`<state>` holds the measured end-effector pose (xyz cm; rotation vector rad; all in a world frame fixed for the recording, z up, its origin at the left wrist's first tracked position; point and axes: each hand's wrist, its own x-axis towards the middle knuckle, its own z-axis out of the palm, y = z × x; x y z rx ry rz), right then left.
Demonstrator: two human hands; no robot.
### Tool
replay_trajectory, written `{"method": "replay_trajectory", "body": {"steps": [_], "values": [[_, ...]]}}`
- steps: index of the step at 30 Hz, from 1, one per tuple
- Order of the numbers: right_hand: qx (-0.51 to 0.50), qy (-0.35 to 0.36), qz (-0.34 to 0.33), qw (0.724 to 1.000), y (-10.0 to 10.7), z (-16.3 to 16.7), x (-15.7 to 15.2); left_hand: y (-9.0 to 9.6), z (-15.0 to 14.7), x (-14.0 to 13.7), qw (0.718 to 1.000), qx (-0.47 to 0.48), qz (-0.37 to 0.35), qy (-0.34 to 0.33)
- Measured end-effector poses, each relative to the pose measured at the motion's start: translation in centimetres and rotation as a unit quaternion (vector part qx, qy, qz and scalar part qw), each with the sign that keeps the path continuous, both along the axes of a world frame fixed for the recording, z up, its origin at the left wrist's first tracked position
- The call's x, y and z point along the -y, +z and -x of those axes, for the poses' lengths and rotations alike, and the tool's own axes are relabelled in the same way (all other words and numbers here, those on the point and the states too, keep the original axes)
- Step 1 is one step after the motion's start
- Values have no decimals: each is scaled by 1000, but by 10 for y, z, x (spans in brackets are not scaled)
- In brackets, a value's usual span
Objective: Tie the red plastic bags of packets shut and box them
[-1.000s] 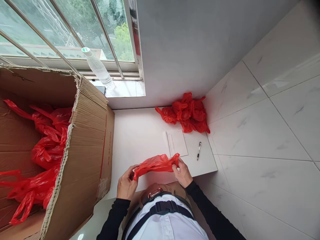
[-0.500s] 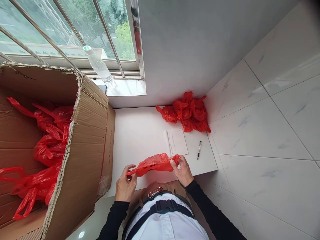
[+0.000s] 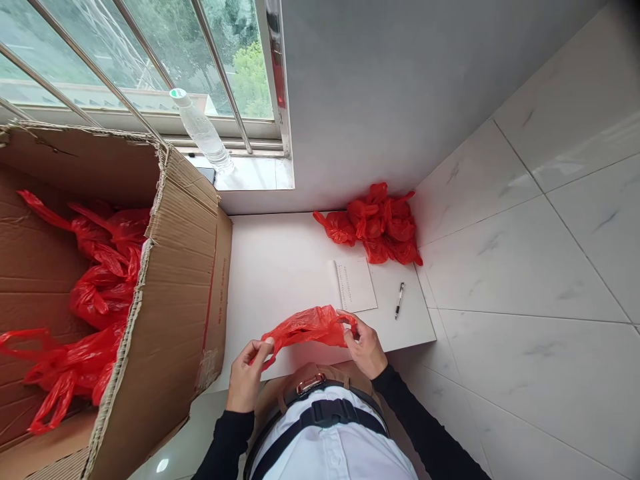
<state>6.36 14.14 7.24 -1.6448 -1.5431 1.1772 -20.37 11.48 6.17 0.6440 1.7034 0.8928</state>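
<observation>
A red plastic bag (image 3: 307,327) is stretched sideways between my two hands, just above the near edge of the white table (image 3: 275,260). My left hand (image 3: 249,373) pinches its left end between thumb and fingers. At the other end, my right hand (image 3: 365,345) grips the bag with fingers curled through or around a loop of it. The bag looks thin and crumpled; whether anything is inside I cannot tell. Just beyond it lies an open notebook (image 3: 356,283) with writing on its page, and a pen (image 3: 399,300) rests to the right of that.
On the left stands a tall cardboard box (image 3: 175,287) holding several red bags (image 3: 107,293). More knotted red bags (image 3: 375,223) are heaped at the table's back right corner, against the walls. A clear bottle (image 3: 203,133) stands on the window sill beside the barred window.
My left hand has shifted its grip and turned, now pinching the bag's left end with thumb and fingers. My right hand keeps hold, and a loop of the bag opens around its fingers.
</observation>
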Motion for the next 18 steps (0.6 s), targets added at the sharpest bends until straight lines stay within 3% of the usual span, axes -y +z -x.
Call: {"method": "replay_trajectory", "body": {"steps": [4,7,13,18], "values": [[-10,14,0,1000,7,1,-1,-7,9,-4,986,126,39,102],[-22,24,0,999,12,3,-1,-8,14,-3,972,180,62,137],[-31,13,9,999,13,5,0,-12,13,5,962,210,140,101],[-50,5,18,999,11,5,-1,-11,17,7,970,181,158,46]]}}
